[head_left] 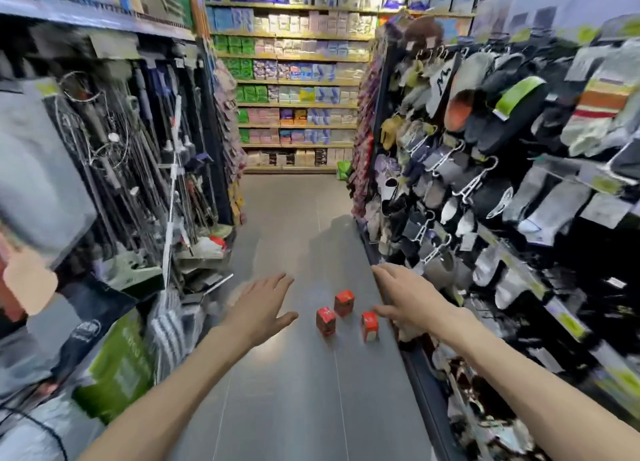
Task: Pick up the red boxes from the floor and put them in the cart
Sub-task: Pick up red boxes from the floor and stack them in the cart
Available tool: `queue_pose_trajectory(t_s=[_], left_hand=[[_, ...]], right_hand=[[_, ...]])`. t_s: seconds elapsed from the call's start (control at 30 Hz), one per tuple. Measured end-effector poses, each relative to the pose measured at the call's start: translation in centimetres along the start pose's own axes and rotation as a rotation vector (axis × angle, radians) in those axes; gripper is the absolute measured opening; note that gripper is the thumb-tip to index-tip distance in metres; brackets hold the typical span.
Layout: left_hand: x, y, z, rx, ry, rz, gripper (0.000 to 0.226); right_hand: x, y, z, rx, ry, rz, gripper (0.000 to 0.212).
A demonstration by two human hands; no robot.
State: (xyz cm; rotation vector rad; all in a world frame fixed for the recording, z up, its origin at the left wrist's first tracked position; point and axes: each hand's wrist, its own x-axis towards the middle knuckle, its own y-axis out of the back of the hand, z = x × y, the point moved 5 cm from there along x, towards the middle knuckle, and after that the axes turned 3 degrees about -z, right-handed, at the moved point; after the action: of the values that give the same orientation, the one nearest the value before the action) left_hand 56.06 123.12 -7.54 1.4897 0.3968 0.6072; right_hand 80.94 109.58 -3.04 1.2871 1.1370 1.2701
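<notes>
Two bare forearms reach forward from the bottom of the view over the grey floor. The left hand is spread flat with straight fingers, holding nothing. The right hand is also spread, thumb out, holding nothing. Between the two hands, three red boxes stand upright on the floor, near each other but apart. Slippers and socks hang on the right rack; mops and poles hang on the left.
</notes>
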Motion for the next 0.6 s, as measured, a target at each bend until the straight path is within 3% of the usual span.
queue_pose_trajectory(t_s=[0.23,0.6], left_hand=[[19.9,-2.4,-6.8,0.042,-0.049,-0.042,0.081],[43.8,-12.1,-17.1,-0.087,-0.057,-0.096,0.082]], right_hand=[[16.4,-3.4,12.5,0.005,-0.025,-0.057,0.092],[41.0,-11.4,25.5,-0.007,0.023,-0.140,0.095]])
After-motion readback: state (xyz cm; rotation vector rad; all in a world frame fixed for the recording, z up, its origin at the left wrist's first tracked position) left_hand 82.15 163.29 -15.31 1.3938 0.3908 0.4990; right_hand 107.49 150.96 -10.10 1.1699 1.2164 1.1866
